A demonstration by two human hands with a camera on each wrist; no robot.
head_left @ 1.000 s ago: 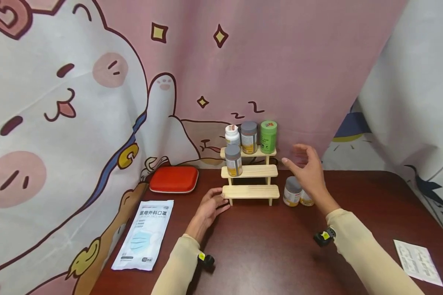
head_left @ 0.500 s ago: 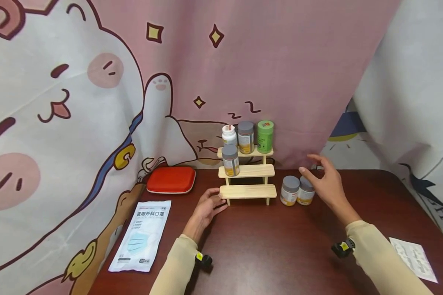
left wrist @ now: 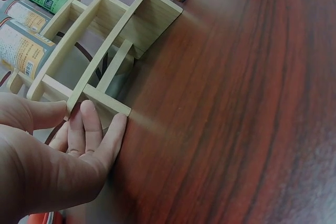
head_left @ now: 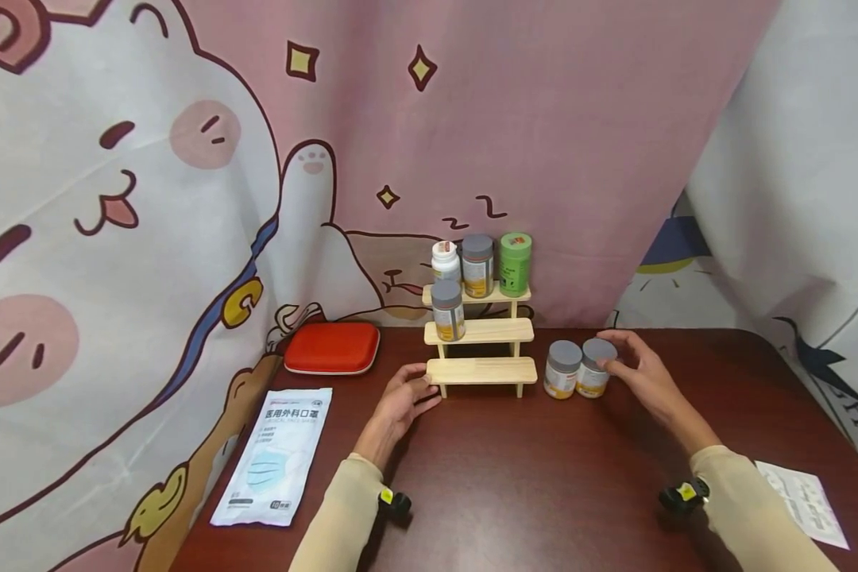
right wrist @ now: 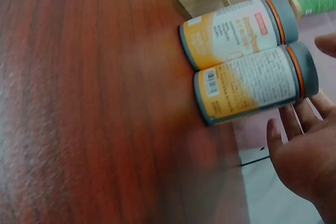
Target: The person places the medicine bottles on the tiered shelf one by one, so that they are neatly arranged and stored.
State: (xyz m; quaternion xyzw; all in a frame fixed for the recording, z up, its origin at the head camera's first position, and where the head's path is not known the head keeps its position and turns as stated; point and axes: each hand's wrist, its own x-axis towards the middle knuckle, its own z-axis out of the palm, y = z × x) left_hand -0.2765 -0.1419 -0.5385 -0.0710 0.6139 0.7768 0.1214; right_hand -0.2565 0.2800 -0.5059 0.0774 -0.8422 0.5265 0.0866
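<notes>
A small three-step wooden display stand (head_left: 482,370) stands at the table's back. My left hand (head_left: 396,409) grips the left end of its lowest step, thumb on top and fingers below, as the left wrist view shows. To the stand's right, two grey-lidded supplement jars stand side by side: a left jar (head_left: 562,372) and a right jar (head_left: 595,369). My right hand (head_left: 647,381) is at the right jar's lid, thumb in front and fingers behind, spread around it. In the right wrist view the thumb (right wrist: 326,44) is apart from the lid.
On the top step stand a white bottle (head_left: 446,262), a grey-lidded jar (head_left: 477,266) and a green canister (head_left: 515,264). Another grey-lidded jar (head_left: 448,311) sits on the middle step. A red case (head_left: 332,348), a face-mask packet (head_left: 272,457) and a white sheet (head_left: 804,504) lie around.
My right hand has moved right from above the two jars, then lowered to the right jar's lid. My left hand has stayed on the stand.
</notes>
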